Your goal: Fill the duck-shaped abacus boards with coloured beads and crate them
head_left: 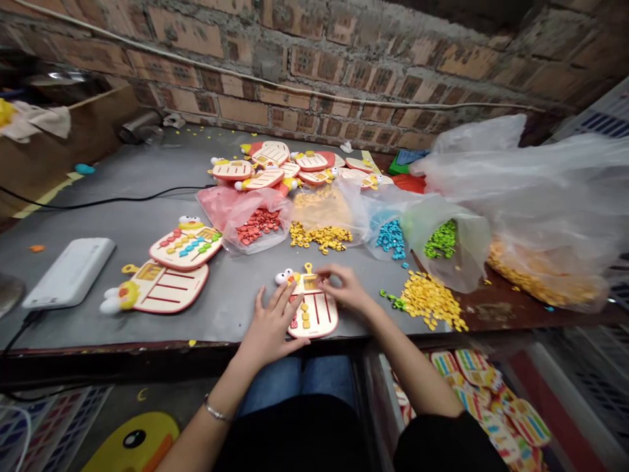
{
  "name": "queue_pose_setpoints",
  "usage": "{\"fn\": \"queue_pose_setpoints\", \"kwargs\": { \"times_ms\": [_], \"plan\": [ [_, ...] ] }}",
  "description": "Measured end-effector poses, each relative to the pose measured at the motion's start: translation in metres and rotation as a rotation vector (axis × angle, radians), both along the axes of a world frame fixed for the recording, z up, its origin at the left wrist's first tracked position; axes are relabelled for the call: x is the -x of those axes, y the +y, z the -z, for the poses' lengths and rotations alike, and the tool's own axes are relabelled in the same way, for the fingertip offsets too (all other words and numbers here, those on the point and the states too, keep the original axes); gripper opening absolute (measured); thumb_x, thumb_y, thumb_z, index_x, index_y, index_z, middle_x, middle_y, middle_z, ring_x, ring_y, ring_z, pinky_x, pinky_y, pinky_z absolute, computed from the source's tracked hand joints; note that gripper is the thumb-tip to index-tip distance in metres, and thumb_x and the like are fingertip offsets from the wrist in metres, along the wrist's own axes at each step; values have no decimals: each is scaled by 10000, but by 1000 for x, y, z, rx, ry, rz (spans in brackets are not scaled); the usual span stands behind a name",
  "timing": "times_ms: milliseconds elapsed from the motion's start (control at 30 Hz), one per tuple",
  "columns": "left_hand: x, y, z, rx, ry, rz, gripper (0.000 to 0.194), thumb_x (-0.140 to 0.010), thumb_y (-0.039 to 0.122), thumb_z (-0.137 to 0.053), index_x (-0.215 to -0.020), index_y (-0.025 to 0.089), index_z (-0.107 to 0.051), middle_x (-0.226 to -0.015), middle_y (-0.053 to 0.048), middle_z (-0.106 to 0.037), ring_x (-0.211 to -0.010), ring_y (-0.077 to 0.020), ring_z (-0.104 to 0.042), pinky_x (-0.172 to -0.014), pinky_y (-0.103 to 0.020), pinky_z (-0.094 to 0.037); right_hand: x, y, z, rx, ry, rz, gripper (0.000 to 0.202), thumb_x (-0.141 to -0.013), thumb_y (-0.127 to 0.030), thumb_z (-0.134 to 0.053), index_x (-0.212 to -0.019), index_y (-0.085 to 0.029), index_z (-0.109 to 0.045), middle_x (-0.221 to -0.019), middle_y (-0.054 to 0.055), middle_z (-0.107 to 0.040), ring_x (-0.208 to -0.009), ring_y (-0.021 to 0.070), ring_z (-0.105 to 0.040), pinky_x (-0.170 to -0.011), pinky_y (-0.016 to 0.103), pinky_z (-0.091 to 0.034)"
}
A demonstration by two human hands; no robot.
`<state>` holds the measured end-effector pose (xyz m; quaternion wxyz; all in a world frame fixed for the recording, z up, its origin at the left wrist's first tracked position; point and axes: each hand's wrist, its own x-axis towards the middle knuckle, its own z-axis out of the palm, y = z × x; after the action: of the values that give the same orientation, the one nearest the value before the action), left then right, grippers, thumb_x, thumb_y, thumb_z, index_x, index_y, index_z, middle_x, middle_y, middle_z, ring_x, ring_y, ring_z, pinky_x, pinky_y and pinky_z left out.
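A cream, red-edged toy board [319,321] with a googly-eyed duck head lies flat at the table's front edge. Red and yellow pieces sit in its left slots; the slots on the right are bare. My left hand [272,324] rests over the board's left side, fingers spread, covering part of the red row. Over the upper right of the board, my right hand [344,286] has thumb and forefinger pinched together; whatever is between them is too small to make out. To the left, a board filled with coloured pieces [187,246] overlaps a board with bare slots [171,288].
Bags of red pieces [258,226], yellow pieces [322,235], blue pieces [391,237] and green pieces [441,239] lie behind. A loose yellow pile [430,298] is at right. Stacked boards [268,154] stand at the back; a white power bank [71,272] lies left.
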<state>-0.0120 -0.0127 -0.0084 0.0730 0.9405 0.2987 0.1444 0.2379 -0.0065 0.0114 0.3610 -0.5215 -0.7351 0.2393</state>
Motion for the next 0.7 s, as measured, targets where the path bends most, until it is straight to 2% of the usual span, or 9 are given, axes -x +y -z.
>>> {"fn": "queue_pose_setpoints", "kwargs": {
  "times_ms": [100,167,267,367,467,600,700],
  "plan": [
    [1,0,-1,18,-4,3,724,-825,608,-539,-1429,236,-394,-1564,-147,-218,-1432,-328,-210,-1117,-624,-49,-21,33,6,-117,-247,280,270,-862,-230,-589,-1124,-225,-652,-1149,114,-618,-1093,266,-533,-958,458,-427],
    [1,0,-1,26,-3,2,713,-819,609,-548,-1420,251,-408,-1564,-148,-218,-1430,-331,-213,-1112,-629,-62,-29,51,15,-104,-421,332,303,-842,-168,-591,-1134,-218,-658,-1200,137,-575,-1135,286,-485,-980,481,-404],
    [2,0,0,25,-1,3,708,-811,606,-565,-1413,262,-420,-1561,-153,-227,-1426,-337,-220,-1106,-637,-74,-34,61,27,-58,-525,317,257,-875,-131,-518,-1063,-198,-680,-1062,118,-602,-999,239,-521,-882,391,-455],
    [2,1,0,21,3,11,706,-807,599,-580,-1410,266,-425,-1560,-156,-229,-1426,-342,-214,-1103,-637,-85,-39,53,31,-65,-512,347,185,-874,-146,-537,-981,-182,-684,-946,99,-615,-926,227,-530,-831,351,-456],
    [2,0,-1,21,5,13,708,-805,580,-595,-1415,269,-417,-1562,-154,-222,-1427,-348,-205,-1097,-642,-101,-45,40,27,-95,-400,358,119,-838,-172,-605,-934,-186,-673,-934,95,-623,-919,238,-542,-817,362,-458],
    [1,0,-1,18,-10,7,705,-798,564,-612,-1413,276,-421,-1562,-148,-229,-1424,-351,-213,-1095,-640,-122,-48,24,20,-114,-164,375,198,-853,-194,-556,-1031,-177,-638,-872,64,-624,-737,186,-569,-702,321,-478],
    [1,0,-1,18,-22,7,697,-791,564,-621,-1400,279,-438,-1561,-139,-236,-1422,-349,-221,-1099,-634,-126,-46,16,20,-117,-89,363,155,-860,-195,-528,-953,-179,-652,-840,59,-629,-735,185,-580,-692,319,-487]
  ]
}}
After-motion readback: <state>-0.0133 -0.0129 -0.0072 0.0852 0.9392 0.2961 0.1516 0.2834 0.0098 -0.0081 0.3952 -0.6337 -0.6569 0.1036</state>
